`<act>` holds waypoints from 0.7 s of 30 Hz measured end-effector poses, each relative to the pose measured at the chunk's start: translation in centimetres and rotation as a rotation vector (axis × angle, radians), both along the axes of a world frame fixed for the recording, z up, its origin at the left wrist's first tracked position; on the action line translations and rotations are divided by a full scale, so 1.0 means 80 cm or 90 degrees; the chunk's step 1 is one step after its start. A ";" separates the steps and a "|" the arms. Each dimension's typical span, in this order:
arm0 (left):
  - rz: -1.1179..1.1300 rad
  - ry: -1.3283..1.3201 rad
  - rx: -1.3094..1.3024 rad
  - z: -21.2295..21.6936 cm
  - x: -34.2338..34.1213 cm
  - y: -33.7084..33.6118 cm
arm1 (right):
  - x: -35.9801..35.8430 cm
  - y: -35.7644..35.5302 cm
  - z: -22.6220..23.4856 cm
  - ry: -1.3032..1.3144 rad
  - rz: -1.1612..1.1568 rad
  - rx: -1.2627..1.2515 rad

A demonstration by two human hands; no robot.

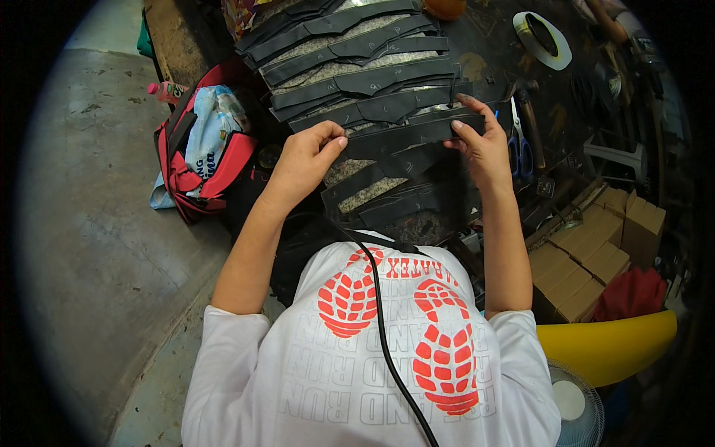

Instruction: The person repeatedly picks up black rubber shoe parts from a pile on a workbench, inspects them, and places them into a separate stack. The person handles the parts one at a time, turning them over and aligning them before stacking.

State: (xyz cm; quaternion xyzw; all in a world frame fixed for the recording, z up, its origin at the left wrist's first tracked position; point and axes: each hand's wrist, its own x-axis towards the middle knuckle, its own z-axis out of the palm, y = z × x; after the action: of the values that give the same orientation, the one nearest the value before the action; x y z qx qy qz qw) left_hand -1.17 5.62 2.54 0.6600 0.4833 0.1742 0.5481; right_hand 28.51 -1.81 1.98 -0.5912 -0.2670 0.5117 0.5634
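The dark counter (491, 59) takes the upper middle of the view, and most of it is covered by a stack of black cut strips (357, 67) with a pointed middle, laid in overlapping rows like tiles. To the left of the counter, on the grey floor (89, 223), stands an open red bag (201, 149) with a white printed packet inside, and a small pink-capped bottle (165, 91) lies just beside it. On the right, low in the view, there are brown cardboard boxes (588, 253) packed close together, and below them a yellow curved seat (607, 346) and part of a white fan (573, 402).

One black strip (398, 138) is held across between the two hands, just above the nearest rows of the stack. The left hand (305, 160) pinches its left end: the thumb and the fingers (331, 141) are closed on the edge. The right hand (484, 145) holds the right end, with the thumb on the near side and the fingers curled over the top edge of the strip.

Just right of the right hand, blue-handled scissors (519, 145) lie on the counter. Farther away, a white oval ring-shaped piece (542, 41) rests near the upper right.
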 end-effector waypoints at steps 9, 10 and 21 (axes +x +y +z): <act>-0.076 0.074 0.019 0.012 -0.016 -0.025 | 0.009 -0.040 -0.001 -0.128 0.018 -0.090; -0.084 0.070 0.014 0.013 -0.018 -0.028 | 0.008 -0.045 -0.003 -0.116 0.016 -0.067; -0.017 0.045 0.091 0.021 -0.037 0.007 | 0.022 -0.019 0.007 -0.154 0.000 -0.044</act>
State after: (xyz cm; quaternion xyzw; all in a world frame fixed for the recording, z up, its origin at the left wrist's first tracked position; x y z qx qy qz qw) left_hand -4.13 6.15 4.22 0.7096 0.4798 0.1777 0.4845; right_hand 30.28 -3.36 2.56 -0.6676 -0.3155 0.4454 0.5063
